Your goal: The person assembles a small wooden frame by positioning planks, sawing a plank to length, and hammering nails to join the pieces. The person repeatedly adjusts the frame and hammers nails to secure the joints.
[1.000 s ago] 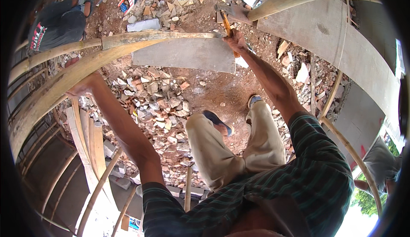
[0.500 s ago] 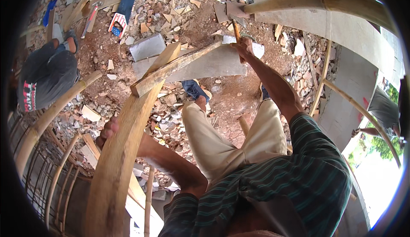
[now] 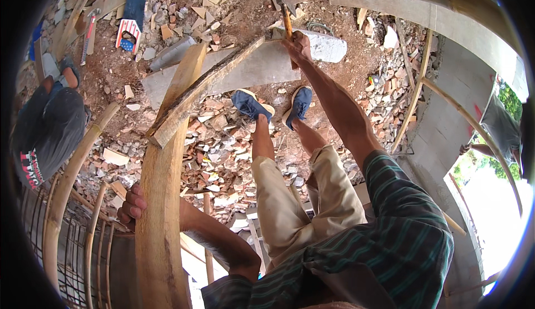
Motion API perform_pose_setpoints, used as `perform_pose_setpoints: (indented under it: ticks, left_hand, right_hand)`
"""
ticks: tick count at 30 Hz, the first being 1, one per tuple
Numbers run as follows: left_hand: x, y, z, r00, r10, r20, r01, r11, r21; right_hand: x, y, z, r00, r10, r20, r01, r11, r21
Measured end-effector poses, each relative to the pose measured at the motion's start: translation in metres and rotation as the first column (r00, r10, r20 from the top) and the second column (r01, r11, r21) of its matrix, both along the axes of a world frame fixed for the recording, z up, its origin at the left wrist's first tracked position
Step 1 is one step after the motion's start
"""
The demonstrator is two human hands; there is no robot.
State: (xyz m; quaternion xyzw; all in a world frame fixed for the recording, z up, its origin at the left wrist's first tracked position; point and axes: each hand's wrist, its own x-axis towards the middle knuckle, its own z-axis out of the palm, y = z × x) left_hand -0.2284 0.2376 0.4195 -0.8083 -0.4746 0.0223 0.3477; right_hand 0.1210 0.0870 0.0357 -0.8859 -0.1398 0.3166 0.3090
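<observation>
A long, thick wooden plank (image 3: 161,208) rises from the lower left toward the middle. My left hand (image 3: 132,207) is closed around its left edge, with the fingers showing and the thumb hidden. Across the plank's upper part lies a shorter wooden batten (image 3: 209,89), slanting up to the right. Whether the two pieces are fastened together cannot be seen. In my right hand (image 3: 298,47), just past the batten's far end, is a hammer (image 3: 287,22) gripped by its wooden handle, its dark metal head pointing away from me.
Broken tile and rubble (image 3: 223,167) cover the ground around my blue shoes. A grey slab (image 3: 251,72) lies ahead. A handsaw (image 3: 132,19) and another hammer (image 3: 89,33) lie far left, near a crouching person (image 3: 53,130). Bamboo poles (image 3: 81,153) stand left; another person (image 3: 501,128) is far right.
The plank and batten have turned and now stand more upright in view. My right hand has shifted left with the hammer. My feet are now close together, both shoes showing.
</observation>
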Motion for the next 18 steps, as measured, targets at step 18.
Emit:
perform_pose_setpoints:
  ticks: [18]
  left_hand:
    - [0.016, -0.028, 0.006, 0.884, -0.014, 0.468, 0.084, 0.988, -0.13]
  right_hand:
    - [0.051, -0.041, 0.061, 0.95, -0.174, -0.261, 0.165, 0.985, -0.055]
